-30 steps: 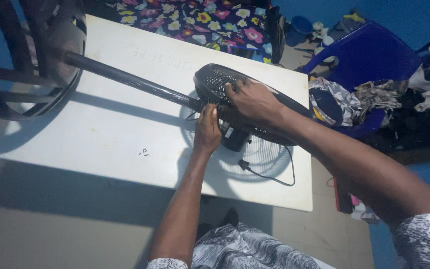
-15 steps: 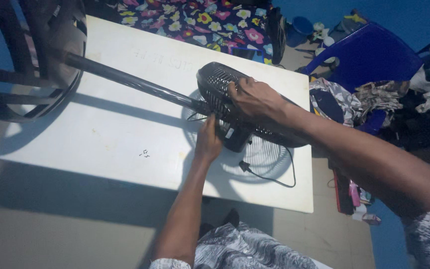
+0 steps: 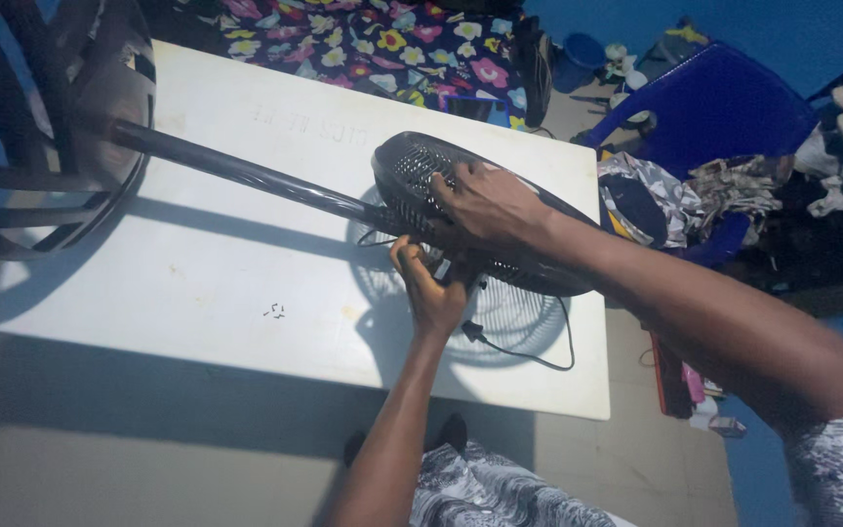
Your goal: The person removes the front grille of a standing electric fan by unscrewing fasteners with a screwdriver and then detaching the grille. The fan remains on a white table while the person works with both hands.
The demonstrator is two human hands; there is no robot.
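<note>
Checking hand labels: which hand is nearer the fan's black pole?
Left. The left hand grips under the fan head just where the black pole joins it; the right hand rests further along on the grille.

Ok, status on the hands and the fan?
Right hand flat on fan grille. Left hand gripping underneath near the pole. Power cord loose on white table.
</note>
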